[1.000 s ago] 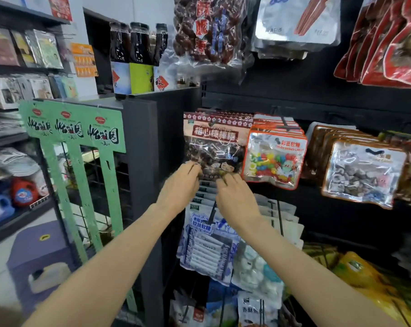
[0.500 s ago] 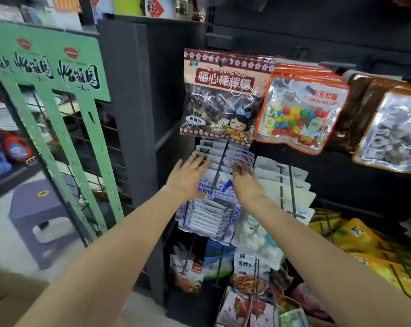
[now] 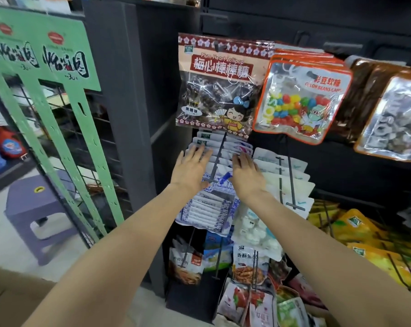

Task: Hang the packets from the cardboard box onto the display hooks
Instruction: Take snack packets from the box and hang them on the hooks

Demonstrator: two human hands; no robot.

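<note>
A stack of white-and-blue packets [image 3: 209, 208] hangs on a long dark display hook [image 3: 217, 156] below the plum lollipop packet [image 3: 220, 86]. My left hand [image 3: 190, 168] lies flat with straight fingers on the left side of that stack. My right hand [image 3: 246, 172] rests flat on the right side, fingers spread. The hook runs between the two hands. Neither hand holds anything. A brown cardboard surface [image 3: 13, 300] shows at the bottom left corner; I cannot tell if it is the box.
Colour bean candy packets [image 3: 301, 100] hang to the right, with white packets [image 3: 284, 175] on a neighbouring hook below them. A green cardboard display rack [image 3: 46, 74] and a purple stool [image 3: 34, 215] stand at the left. Yellow packets [image 3: 365, 241] fill the lower right.
Both hands came down from the bottom edge of the lollipop packet to the white-and-blue stack below. The view tilted downward and moved closer to the hooks.
</note>
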